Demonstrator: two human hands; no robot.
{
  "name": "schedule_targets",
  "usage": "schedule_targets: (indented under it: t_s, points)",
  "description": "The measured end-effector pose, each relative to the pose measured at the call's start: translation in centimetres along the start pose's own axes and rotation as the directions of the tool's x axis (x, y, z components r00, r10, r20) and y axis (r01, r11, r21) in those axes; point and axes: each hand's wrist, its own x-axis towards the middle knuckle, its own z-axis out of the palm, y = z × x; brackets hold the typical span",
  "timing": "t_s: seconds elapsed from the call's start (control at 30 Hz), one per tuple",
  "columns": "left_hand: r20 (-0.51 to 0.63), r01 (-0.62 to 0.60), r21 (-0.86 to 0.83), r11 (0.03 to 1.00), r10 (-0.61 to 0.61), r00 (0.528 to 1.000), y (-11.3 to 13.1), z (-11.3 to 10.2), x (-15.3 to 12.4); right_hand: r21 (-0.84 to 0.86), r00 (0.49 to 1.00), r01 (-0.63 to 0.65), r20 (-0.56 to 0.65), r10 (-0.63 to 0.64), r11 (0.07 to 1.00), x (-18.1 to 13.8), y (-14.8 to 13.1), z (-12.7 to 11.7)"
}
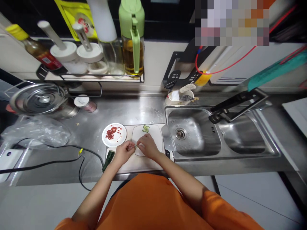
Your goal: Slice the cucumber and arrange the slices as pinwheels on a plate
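Note:
My left hand (124, 151) and my right hand (148, 147) meet over the near left edge of a white square plate (157, 135). Both pinch a small thin green piece (135, 146), which looks like a cucumber slice; fingers cover most of it. Toward the plate's far side, several cucumber slices (145, 128) lie fanned in a curve. Left of it, a round white plate (117, 143) carries small red pieces (111, 133). A dark green cucumber length (109, 158) rests beside my left wrist. Under these lies a pale cutting board (127, 166).
A knife with a wide blade (169, 138) lies right of the square plate, by the double sink (194, 153). A black cable (59, 162) crosses the left counter near a plastic bag (35, 132) and a lidded pot (43, 99). Bottles stand on a rack (103, 77) behind.

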Motion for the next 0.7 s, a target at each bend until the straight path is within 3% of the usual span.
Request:
schedule_targets:
  t_s: [0.1,0.17,0.23,0.3,0.37,0.43,0.57,0.7]
  points:
    - [0.076,0.142,-0.256,0.956,-0.127,0.989,0.3,0.4,0.5,0.065,1.0,-0.006,-0.007,0.006,0.998,-0.7,0.1,-1.2]
    - [0.205,0.309,-0.463,0.831,-0.238,0.949,0.6,0.9,1.0,0.124,1.0,0.01,-0.017,-0.008,0.992,-1.2,0.2,-2.0]
    - [0.397,0.503,-0.559,0.66,-0.32,0.86,1.1,1.6,1.3,0.195,0.999,0.018,-0.034,-0.012,0.981,-1.6,0.2,-2.8]
    - [0.569,0.661,-0.544,0.517,-0.351,0.743,1.6,2.3,1.6,0.263,0.999,0.008,-0.04,0.003,0.965,-2.1,0.2,-3.7]
    - [0.671,0.753,-0.51,0.417,-0.355,0.651,2.1,3.0,1.9,0.325,0.999,-0.015,-0.026,0.025,0.946,-2.5,0.2,-4.6]
    - [0.716,0.792,-0.5,0.35,-0.347,0.605,2.5,3.5,2.1,0.372,0.999,-0.05,0.003,0.052,0.927,-2.8,0.3,-5.5]
    - [0.74,0.786,-0.535,0.31,-0.278,0.613,2.9,4.0,2.4,0.392,0.988,-0.155,0.067,0.14,0.907,-3.4,0.8,-6.7]
    - [0.691,0.728,-0.561,0.394,-0.261,0.674,3.0,4.6,2.8,0.383,0.97,-0.242,0.1,0.22,0.892,-3.7,1.9,-7.2]
